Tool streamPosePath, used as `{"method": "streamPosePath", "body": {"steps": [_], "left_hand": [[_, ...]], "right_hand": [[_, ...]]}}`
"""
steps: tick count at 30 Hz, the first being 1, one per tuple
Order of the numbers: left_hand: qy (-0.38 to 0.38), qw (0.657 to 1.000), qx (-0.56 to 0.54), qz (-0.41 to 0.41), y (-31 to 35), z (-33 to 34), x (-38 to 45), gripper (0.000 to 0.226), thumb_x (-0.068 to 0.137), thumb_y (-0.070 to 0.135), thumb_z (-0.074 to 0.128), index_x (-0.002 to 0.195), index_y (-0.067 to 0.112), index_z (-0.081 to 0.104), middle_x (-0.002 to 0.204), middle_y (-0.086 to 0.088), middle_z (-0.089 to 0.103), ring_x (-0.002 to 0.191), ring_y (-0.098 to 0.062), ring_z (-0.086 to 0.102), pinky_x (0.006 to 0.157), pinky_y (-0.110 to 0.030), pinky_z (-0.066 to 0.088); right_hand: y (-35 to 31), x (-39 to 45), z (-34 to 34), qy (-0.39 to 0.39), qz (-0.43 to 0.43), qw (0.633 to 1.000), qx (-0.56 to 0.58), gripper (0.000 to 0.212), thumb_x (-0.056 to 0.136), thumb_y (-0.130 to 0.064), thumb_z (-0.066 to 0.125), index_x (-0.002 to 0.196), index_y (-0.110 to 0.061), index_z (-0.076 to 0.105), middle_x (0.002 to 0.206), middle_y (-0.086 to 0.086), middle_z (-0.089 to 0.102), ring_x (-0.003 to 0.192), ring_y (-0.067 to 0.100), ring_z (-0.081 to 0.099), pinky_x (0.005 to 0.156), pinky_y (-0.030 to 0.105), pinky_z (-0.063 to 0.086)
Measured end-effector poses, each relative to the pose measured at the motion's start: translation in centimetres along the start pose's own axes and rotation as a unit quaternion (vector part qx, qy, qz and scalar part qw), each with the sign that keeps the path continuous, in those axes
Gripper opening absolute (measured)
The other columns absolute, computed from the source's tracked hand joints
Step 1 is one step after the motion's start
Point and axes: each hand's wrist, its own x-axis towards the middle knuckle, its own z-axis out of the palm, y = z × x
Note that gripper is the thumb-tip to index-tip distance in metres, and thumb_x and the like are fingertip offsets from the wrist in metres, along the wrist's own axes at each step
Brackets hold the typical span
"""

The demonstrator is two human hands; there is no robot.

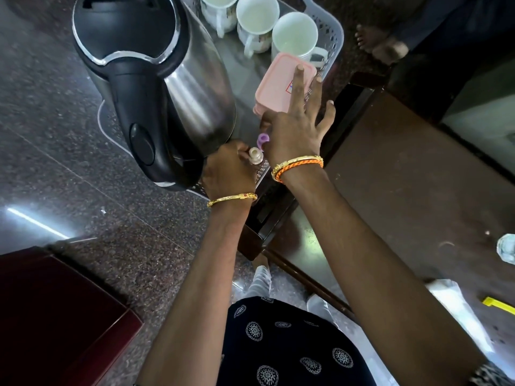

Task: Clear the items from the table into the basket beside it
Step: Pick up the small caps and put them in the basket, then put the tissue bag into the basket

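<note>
While a dark red box (55, 310) lies at the far left on the speckled stone floor (41, 121), a steel kettle (156, 87) with a black lid and handle stands tilted in the near end of a pale plastic basket (333, 32) set on that floor. Just right of the kettle's base, the left hand (228, 174) is curled around a small cream-capped bottle (255, 156), its fingers (242, 153) clamped on it, low over the basket's near edge; a gold bangle (232, 198) circles that wrist. Next to it a little purple cap (263, 140) shows between the two hands; whether either hand holds it I cannot tell. The right hand (295, 135) reaches over the basket with its fingers (298, 82) spread apart, the longest one lying across the lid of a pink box (278, 79) that sits inside the basket, near its right wall. Gold and orange bangles (298, 165) ring the right wrist. Beyond the pink box, three white mugs (295, 34) stand upright in a row at the basket's far end. To the right, the dark brown counter (418, 176) stands just beside the basket, with a clear bottle (506, 247) and a yellow strip (498, 305) at its right edge. A bare foot (373, 40) rests on the floor beyond the basket.
</note>
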Motion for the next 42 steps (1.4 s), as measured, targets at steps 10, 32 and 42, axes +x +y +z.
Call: {"method": "streamPosePath", "body": {"steps": [10,32,42], "left_hand": [[0.156,0.974,-0.11,0.121,1.8,0.4,-3.8,0.014,0.086,0.012,0.055,0.093,0.005,0.064,0.091,-0.014,0.068,0.08,-0.031,0.062,0.072,-0.036,0.047],[-0.482,0.83,0.208,0.189,6.8,25.2,-23.7,0.051,0.083,0.045,0.06,0.124,0.019,0.045,0.12,-0.004,0.062,0.108,-0.026,0.059,0.089,-0.036,0.048],[-0.289,0.903,0.296,0.111,6.9,27.0,-26.4,0.041,0.087,0.03,0.056,0.118,0.008,0.042,0.118,-0.021,0.058,0.109,-0.039,0.056,0.081,-0.045,0.047]], "right_hand": [[4.4,-5.5,0.4,0.299,0.032,0.891,0.34,0.005,0.077,0.0,0.065,0.081,-0.001,0.068,0.09,0.014,0.066,0.085,0.027,0.06,0.076,0.029,0.049],[35.7,-31.0,7.3,0.166,0.87,0.404,0.229,0.082,0.074,-0.044,0.066,0.135,-0.006,0.028,0.141,0.02,0.031,0.127,0.039,0.034,0.103,0.05,0.029],[38.2,-32.2,7.5,0.206,0.764,0.449,0.416,0.04,0.076,-0.02,0.068,0.112,-0.009,0.054,0.113,0.016,0.062,0.103,0.031,0.06,0.085,0.029,0.044]]}}
